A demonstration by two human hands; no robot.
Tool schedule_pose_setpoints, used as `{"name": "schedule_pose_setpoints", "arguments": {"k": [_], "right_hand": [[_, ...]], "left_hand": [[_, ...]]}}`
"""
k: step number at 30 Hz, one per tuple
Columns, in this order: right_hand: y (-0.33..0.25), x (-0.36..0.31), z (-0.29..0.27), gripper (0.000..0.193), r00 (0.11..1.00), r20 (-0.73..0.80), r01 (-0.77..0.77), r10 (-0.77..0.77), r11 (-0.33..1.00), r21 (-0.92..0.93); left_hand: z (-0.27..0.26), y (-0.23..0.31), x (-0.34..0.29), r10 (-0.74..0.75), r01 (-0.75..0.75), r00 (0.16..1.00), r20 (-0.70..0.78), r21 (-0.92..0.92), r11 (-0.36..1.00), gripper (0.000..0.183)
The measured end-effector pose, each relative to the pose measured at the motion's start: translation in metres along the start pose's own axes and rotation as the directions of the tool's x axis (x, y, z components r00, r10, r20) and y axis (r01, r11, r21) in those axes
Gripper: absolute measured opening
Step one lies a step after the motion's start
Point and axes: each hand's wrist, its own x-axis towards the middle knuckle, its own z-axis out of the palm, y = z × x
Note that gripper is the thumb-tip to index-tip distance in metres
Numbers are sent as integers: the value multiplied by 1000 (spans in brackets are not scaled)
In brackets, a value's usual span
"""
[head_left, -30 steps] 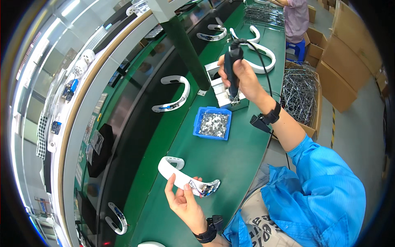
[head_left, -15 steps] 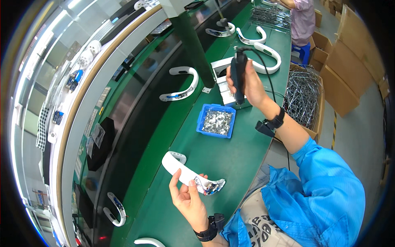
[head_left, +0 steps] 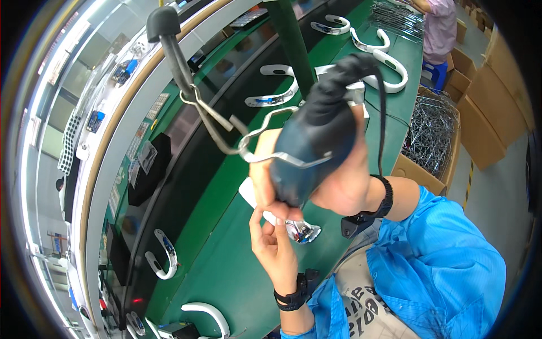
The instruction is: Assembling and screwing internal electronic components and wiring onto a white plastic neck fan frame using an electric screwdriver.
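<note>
Where the two hands overlap in my view above the green table (head_left: 226, 260), the right hand (head_left: 341, 186) has its fingers wrapped firmly round a dark handheld tool (head_left: 316, 150), its lower tip hidden from me. A bent metal wire (head_left: 247, 150) crosses in front of it. Below, the left hand (head_left: 274, 248) pinches a white curved piece (head_left: 247, 194) over the table, between thumb and fingers, with small circuit parts (head_left: 305, 232) bare at its near end. The writing that stands out is on the person's pale shirt (head_left: 361, 299): big dark printed letters, tilted and partly covered by the open blue jacket (head_left: 446, 260).
</note>
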Motion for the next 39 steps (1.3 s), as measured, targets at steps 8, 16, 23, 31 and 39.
{"name": "schedule_pose_setpoints", "arguments": {"k": [8, 16, 23, 31, 39], "right_hand": [[16, 3, 0, 95, 996, 6, -81, 83, 980, -184], [23, 2, -2, 97, 986, -17, -164, 163, 977, -138], [2, 2, 15, 96, 970, 57, -200, 238, 906, -372], [28, -4, -8, 97, 966, 84, -205, 244, 924, -324], [28, -1, -7, 97, 983, -37, -185, 181, 968, -169]], "left_hand": [[4, 9, 2, 9, -8, 999, 37, -13, 1000, 37], [5, 2, 2, 6, -5, 1000, -23, 14, 1000, 29], [0, -15, 1, 32, -31, 997, -73, 19, 999, 15], [2, -15, 2, 50, -48, 998, -43, 53, 997, 14], [11, 5, 6, 10, -12, 999, -39, -40, 999, 10]]}}
